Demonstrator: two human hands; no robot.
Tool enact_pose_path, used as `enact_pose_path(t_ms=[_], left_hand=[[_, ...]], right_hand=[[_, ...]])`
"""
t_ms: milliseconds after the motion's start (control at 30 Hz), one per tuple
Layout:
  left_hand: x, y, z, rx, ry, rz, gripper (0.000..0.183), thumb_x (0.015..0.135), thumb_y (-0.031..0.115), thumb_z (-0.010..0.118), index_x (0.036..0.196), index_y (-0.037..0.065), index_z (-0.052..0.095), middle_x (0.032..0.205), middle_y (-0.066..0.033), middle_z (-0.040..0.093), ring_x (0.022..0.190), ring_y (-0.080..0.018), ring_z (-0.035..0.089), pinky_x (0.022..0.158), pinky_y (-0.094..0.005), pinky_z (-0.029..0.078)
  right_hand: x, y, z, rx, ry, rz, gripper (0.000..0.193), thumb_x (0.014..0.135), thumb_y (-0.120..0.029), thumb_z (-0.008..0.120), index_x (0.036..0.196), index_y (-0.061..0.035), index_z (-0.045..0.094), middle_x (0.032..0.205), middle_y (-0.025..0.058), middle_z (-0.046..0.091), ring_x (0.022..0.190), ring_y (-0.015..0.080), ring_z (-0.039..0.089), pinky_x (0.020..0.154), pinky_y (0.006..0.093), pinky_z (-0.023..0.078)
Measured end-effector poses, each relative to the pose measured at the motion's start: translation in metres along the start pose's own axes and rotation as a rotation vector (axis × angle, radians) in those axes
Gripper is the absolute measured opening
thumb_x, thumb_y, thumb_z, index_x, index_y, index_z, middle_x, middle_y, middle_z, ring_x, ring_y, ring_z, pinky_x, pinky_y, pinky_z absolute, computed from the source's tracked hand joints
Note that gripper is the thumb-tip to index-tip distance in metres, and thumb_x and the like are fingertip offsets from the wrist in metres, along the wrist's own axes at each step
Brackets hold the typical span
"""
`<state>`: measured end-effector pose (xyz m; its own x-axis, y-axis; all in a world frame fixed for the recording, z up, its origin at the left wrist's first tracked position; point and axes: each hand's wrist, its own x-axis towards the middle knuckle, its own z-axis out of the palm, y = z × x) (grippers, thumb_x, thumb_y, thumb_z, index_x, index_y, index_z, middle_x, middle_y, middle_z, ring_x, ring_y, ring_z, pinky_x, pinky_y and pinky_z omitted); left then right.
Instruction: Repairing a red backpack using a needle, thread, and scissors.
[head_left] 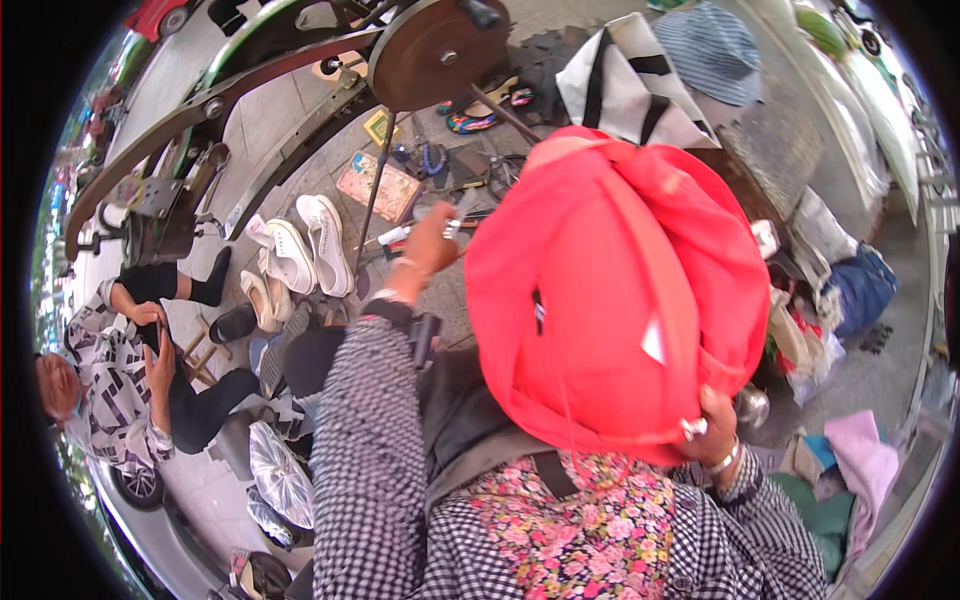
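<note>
The red bag (600,300) is in the middle of the frame and a little to its right, large in front of your chest, with its lower edge over your flowered shirt (590,515). Your right hand (714,428) is at the lower right edge of this bag, and its grip is clamped on the red cloth there. Your left hand (432,242) is near the centre of the frame, just beside the left side of the bag, with bent fingers; I cannot tell whether this grip is apart or together, or whether it holds something. Beyond your left hand, towards the upper left, a pink box (378,187) and a pair of white shoes (325,245) are on the ground. A brown wheel (440,55) is at the top of the frame. In the upper right you have a striped hat (705,50) near a white bag with black bands (620,85). In the lower right lies a lilac cloth (862,462). At the left edge, another person (115,385) is sitting.
</note>
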<state>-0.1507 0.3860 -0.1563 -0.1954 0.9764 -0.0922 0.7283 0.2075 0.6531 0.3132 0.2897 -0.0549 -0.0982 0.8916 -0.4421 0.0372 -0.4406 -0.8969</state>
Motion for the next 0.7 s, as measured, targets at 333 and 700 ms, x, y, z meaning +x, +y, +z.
enact_pose_path(t_ms=[333,700], left_hand=[[-0.152,0.108,-0.145,-0.903,0.202,-0.373,0.048,0.074,-0.001,0.059,0.119,0.002,0.041,0.08,-0.0051,0.048,0.049,-0.0093,0.046,0.043,-0.0222,0.037],[-0.172,0.184,-0.084,-0.862,0.354,0.049,0.032,0.081,0.003,0.06,0.112,0.001,0.052,0.082,0.0037,0.051,0.072,-0.0013,0.044,0.062,-0.0167,0.037]], right_hand=[[0.023,-0.111,0.139,0.843,-0.768,0.214,0.03,0.096,-0.023,0.038,0.119,-0.0066,0.044,0.118,0.0084,0.053,0.11,0.0216,0.051,0.097,0.0392,0.037],[0.052,-0.106,0.216,0.716,-1.016,0.314,0.037,0.095,-0.031,0.04,0.121,-0.0057,0.045,0.12,0.0096,0.053,0.108,0.0221,0.053,0.097,0.0385,0.039]])
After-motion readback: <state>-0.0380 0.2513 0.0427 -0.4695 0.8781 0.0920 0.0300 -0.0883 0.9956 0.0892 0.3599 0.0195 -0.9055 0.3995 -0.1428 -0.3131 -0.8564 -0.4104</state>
